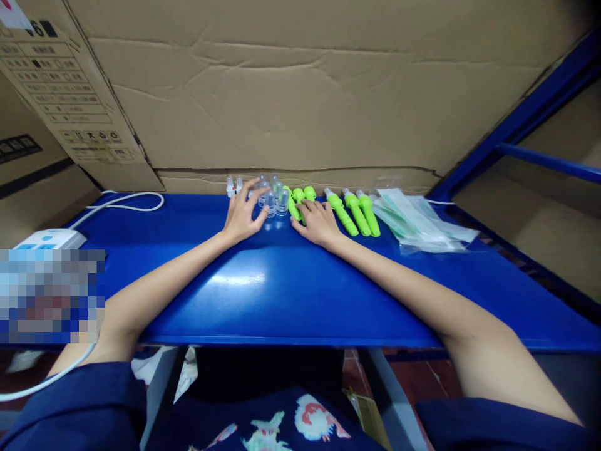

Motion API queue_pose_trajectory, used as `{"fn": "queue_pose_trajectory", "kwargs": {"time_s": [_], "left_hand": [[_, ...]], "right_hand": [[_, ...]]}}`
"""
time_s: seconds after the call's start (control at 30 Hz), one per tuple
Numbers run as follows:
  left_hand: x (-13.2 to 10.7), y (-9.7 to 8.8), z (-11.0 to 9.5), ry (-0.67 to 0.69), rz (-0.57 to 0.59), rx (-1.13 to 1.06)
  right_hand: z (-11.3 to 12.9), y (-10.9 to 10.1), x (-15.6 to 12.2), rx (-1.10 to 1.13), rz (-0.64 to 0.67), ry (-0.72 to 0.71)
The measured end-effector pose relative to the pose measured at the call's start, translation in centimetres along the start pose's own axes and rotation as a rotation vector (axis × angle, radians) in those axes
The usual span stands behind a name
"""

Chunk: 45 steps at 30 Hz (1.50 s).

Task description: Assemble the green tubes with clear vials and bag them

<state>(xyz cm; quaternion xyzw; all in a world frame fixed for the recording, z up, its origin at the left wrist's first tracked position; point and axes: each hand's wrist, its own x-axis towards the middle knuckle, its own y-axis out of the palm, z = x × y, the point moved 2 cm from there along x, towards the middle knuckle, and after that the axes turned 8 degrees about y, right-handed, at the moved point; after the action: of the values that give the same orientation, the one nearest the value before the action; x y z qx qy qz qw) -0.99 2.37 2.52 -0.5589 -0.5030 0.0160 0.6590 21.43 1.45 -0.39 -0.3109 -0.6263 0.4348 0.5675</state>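
Observation:
At the back of the blue table, my left hand is beside a cluster of clear plastic domed covers. Its fingers are apart and reach over the nearest covers; whether they touch is hard to tell. Behind these fingers stand small white pieces with clear tops. My right hand lies over several bright green handles, fingers spread and thumb out to the left, partly hiding them. To its right lie three green handles with clear tips, side by side.
Flat clear packets with pale green contents lie at the right. A white power strip with a white cable is at the left, beside a blurred patch. Cardboard walls the back; a blue metal frame rises at right.

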Motion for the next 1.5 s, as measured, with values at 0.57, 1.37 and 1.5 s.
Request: {"fn": "queue_pose_trajectory", "kwargs": {"time_s": [0.57, 1.37, 1.5], "left_hand": [[-0.4, 0.3, 9.0, -0.454, 0.098, 0.021], [-0.1, 1.2, 9.6, -0.42, 0.216, 0.062], [-0.1, 1.3, 9.6, -0.421, 0.244, 0.071]], "right_hand": [[0.0, -0.5, 0.0, -0.01, -0.027, -0.006], [0.1, -0.3, 0.0, -0.005, -0.031, 0.004], [0.1, -0.2, 0.0, -0.02, -0.014, -0.001]]}}
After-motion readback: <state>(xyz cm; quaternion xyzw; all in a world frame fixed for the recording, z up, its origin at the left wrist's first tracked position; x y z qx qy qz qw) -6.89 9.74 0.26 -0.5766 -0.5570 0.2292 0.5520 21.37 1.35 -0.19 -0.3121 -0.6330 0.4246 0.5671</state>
